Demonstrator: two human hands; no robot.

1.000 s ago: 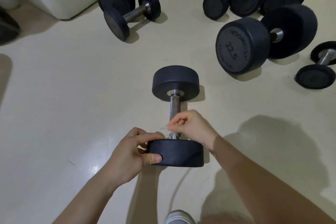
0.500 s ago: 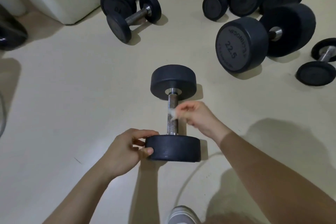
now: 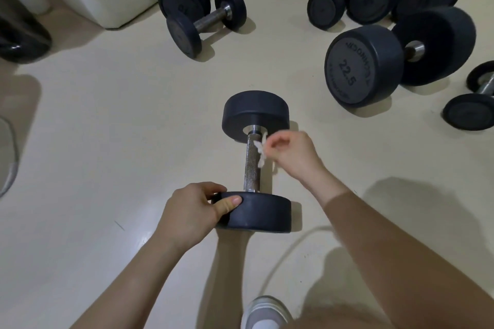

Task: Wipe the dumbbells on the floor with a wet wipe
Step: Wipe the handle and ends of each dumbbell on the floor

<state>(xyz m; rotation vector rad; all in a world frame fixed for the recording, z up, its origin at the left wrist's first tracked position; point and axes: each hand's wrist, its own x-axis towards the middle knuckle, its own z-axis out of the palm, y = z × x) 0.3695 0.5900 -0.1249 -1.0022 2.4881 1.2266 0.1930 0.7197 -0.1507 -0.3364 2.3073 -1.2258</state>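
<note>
Cream gym floor scattered with black dumbbells, where the left hand grips the near head of one dumbbell while the right hand pinches a wet wipe against its handle, which could roll if the steadying grip slackens.

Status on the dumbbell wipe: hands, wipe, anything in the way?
Hands: left hand grips dumbbell by its near head; right hand pinches wet wipe at the handle's far end. Nothing in the way; 22.5 dumbbell sits apart.
</note>
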